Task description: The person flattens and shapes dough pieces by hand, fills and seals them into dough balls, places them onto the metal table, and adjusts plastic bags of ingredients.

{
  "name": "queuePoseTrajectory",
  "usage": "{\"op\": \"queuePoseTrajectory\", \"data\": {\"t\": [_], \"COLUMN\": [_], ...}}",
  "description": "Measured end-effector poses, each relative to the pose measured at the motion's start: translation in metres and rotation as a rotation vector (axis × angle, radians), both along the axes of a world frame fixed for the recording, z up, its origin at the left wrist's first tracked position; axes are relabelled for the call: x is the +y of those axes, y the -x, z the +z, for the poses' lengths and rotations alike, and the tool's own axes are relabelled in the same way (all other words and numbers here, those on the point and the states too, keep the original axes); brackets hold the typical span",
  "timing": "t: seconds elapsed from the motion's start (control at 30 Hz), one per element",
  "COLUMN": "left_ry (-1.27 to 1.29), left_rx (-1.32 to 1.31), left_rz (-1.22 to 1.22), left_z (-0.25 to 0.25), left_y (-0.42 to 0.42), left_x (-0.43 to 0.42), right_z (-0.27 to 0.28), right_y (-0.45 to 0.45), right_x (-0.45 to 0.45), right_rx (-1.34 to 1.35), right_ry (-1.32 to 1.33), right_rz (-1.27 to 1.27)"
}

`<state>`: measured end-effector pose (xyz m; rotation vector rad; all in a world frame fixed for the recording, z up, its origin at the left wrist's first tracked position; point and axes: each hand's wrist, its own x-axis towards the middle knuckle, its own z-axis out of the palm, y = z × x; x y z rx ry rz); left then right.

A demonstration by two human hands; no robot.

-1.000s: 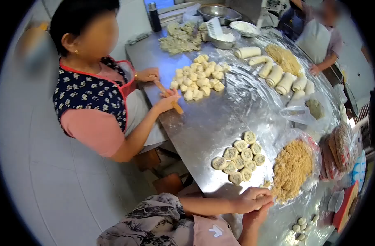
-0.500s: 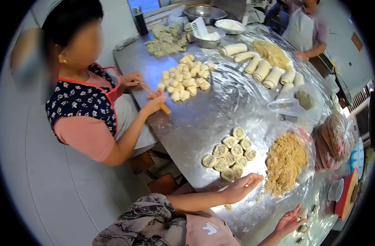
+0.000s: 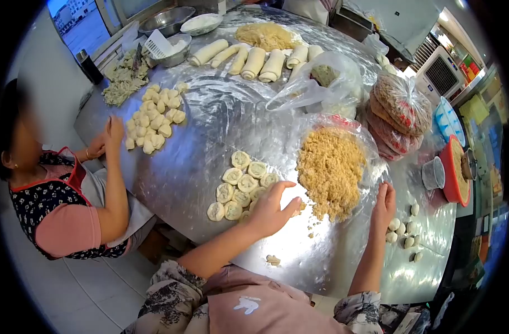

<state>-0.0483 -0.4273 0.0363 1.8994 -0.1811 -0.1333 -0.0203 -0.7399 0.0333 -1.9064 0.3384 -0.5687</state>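
My left hand (image 3: 272, 210) is open, its thumb apart from the fingers, between the round filled dough pieces (image 3: 241, 183) and the crumbly tan mixture (image 3: 331, 167). It partly covers the nearest dough rounds. Nothing shows in its grasp. On the other side of the mixture, my right hand (image 3: 383, 205) points away from me with fingers stretched, beside the edge of the clear plastic under the mixture. Whether it touches the plastic I cannot tell. Small pale balls (image 3: 403, 231) lie just right of it. A small dough scrap (image 3: 273, 260) rests near the table's front edge.
A co-worker (image 3: 71, 206) sits at the left by a heap of dough lumps (image 3: 154, 117). Dough rolls (image 3: 254, 63), metal bowls (image 3: 168, 19) and a plastic bag (image 3: 327, 78) stand farther back. Bagged brown stuff (image 3: 399, 111) and a red basin (image 3: 457, 170) are at right.
The view has swung to the right. My right hand has moved from beside the small balls to the mixture's right side; my left hand remains between the dough rounds and the mixture.
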Motion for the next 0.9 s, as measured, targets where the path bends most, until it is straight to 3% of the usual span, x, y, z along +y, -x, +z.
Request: {"op": "queuePoseTrajectory", "data": {"t": [0.2,0.4,0.5,0.63,0.8,0.9], "left_ry": [-0.209,-0.429,-0.384,-0.47,-0.476,-0.483], "left_rx": [-0.181,-0.068,0.051,0.13,0.03,0.017], "left_rz": [0.127,0.17,0.128,-0.021,-0.143,-0.206], "left_z": [0.002,-0.025,-0.021,-0.018,-0.033,-0.029], "left_y": [-0.09,-0.179,-0.193,-0.189,-0.165,-0.155], "left_x": [-0.026,-0.063,-0.076,-0.085,-0.079,-0.077], "right_z": [-0.005,0.008,0.001,-0.016,-0.008,0.003], "right_y": [-0.056,-0.117,-0.139,-0.148,-0.13,-0.113], "right_x": [-0.01,-0.004,-0.004,0.0,0.0,0.006], "right_rx": [-0.014,0.07,0.003,0.262,0.277,0.445], "right_ry": [0.509,0.565,0.857,0.624,0.816,0.632], "right_rz": [-0.019,0.12,0.232,0.365,0.426,0.459]}}
